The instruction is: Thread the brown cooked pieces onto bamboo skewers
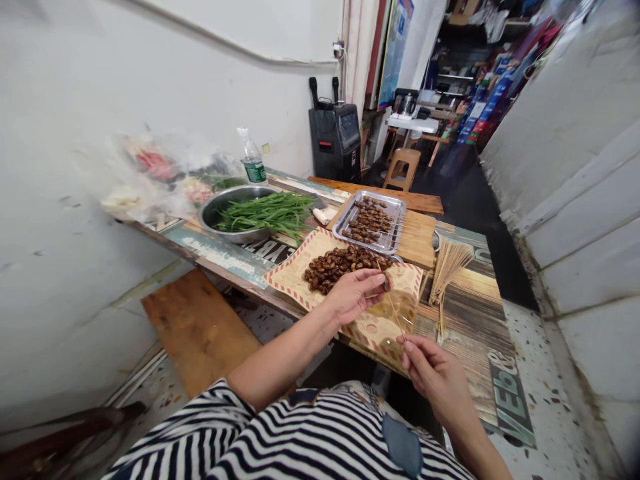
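Note:
My left hand [357,293] pinches a small brown oval piece [386,284], which looks like a silkworm pupa, at the upper part of a thin bamboo skewer [395,311]. The lower end of that skewer is pinched between the thumb and fingers of my right hand [425,363]. Under and beyond my left hand, a heap of glossy brown pupae [325,269] lies on a patterned paper-like tray [287,275] with a red-striped border. Brownish liquid pools in its near right part. Behind it, a metal tray [400,208] holds several loaded skewers [370,220].
A bundle of bare skewers [450,263] lies at the right on the table [465,313]. A metal bowl [210,213] of green stalks [265,212] stands left, near a plastic bottle [254,160] and plastic bags [165,170]. A wooden board [420,237] lies under the metal tray.

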`<move>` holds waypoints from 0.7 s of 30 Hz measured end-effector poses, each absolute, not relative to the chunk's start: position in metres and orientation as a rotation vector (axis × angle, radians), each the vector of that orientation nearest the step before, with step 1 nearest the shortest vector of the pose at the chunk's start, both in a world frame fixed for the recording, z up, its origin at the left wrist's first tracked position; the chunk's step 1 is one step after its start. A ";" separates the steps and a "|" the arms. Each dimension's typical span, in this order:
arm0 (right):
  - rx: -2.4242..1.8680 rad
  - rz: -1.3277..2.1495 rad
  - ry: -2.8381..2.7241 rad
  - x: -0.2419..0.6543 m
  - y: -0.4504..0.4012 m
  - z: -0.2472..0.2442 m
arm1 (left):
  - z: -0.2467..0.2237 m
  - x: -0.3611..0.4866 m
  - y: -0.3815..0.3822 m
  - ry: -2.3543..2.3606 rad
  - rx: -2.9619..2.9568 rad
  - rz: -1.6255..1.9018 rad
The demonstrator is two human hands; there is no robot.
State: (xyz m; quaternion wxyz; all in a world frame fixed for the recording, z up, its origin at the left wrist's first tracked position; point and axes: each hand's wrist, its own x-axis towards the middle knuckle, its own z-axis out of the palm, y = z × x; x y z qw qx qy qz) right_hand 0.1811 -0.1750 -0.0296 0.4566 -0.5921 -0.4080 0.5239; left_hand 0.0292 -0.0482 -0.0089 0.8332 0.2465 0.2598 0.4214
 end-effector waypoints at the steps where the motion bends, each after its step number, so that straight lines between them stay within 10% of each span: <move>1: -1.470 1.260 -1.027 0.181 -0.175 -0.030 | -0.009 0.030 -0.048 0.552 0.522 0.888; 21: -1.655 0.566 -1.405 0.184 -0.165 -0.024 | -0.010 0.025 -0.044 0.830 1.012 1.044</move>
